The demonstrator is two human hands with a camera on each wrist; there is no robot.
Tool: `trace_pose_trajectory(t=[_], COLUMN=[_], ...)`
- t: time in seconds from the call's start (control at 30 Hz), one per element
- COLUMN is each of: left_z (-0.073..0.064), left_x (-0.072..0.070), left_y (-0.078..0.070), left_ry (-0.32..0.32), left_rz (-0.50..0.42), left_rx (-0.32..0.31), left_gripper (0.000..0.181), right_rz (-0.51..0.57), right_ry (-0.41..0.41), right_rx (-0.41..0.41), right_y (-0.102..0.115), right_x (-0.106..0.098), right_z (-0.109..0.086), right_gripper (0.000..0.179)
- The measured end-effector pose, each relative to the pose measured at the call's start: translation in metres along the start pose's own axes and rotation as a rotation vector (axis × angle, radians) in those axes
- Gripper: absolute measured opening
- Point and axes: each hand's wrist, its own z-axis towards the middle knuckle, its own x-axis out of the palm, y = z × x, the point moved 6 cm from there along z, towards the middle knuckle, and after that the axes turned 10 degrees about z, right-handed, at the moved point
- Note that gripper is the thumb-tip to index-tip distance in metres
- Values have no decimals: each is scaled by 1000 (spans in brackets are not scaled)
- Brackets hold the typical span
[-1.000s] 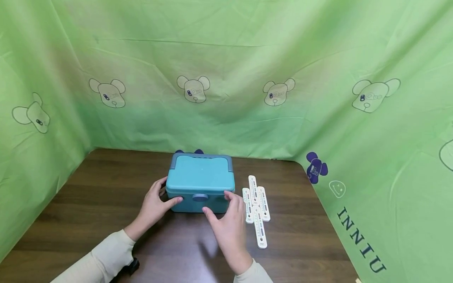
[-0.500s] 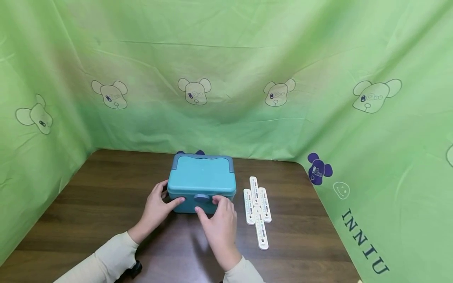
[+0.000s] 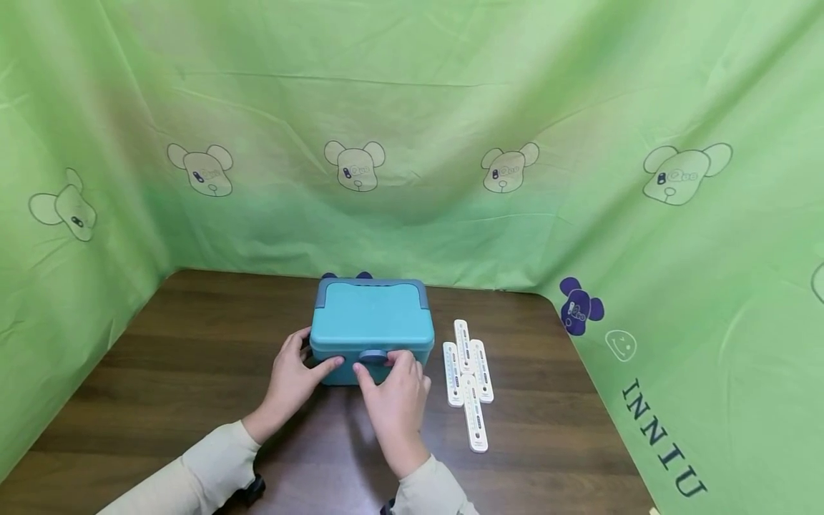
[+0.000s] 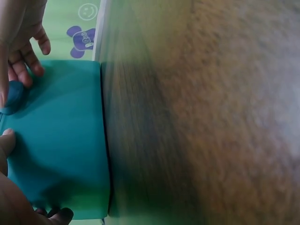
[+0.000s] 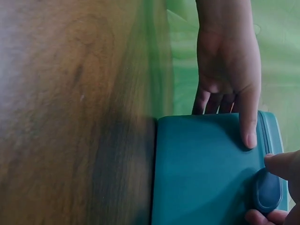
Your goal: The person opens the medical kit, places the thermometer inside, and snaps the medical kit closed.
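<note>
A teal box (image 3: pixel 372 315) with a closed lid and a blue-grey handle folded along its back edge stands on the table. My left hand (image 3: pixel 291 375) grips its left front corner; in the right wrist view the thumb (image 5: pixel 249 133) lies on the front face and the fingers go round the side. At the front, the blue-grey latch (image 5: pixel 268 190) sits between the thumb and fingers of my right hand (image 3: pixel 395 404), which pinches it. The left wrist view shows the same latch (image 4: pixel 13 97) partly covered by that hand.
Several white thermometer-like strips (image 3: pixel 475 415) with printed scales lie to the right of the box on the brown wooden table (image 3: pixel 547 429). A green cloth (image 3: pixel 438 236) with bear-head prints hangs round the back and sides.
My right hand has moved left from the box's right front edge onto the latch. The box has shifted slightly to the right, and my left hand has kept its hold on the corner.
</note>
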Motion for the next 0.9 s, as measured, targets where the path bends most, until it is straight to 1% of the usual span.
trace_pose_trajectory(t=[0.17, 0.3, 0.4, 0.5, 0.7, 0.8, 0.9], left_z=[-1, -1, -1, -1, -2, -2, -2], left_x=[0, 1, 1, 0, 0, -1, -1], left_y=[-1, -2, -4, -5, -9, -9, -9], left_ry=[-21, -35, -42, -44, -35, -30, -29], left_rz=[23, 33, 35, 33, 37, 38, 39], left_rx=[2, 12, 19, 23, 21, 14, 11], left_gripper=[84, 82, 79, 77, 76, 76, 77], right_rz=[-14, -16, -23, -48, -102, -92, -46], right_ry=[-35, -82, -97, -88, -30, -6, 9], right_rx=[24, 11, -9, -28, -54, -48, -22], right_y=[-2, -2, -2, -1, 5, 7, 8], right_x=[7, 9, 9, 7, -1, -5, -8], right_z=[5, 8, 10, 13, 17, 16, 14], right_gripper=[58, 55, 53, 51, 50, 50, 50])
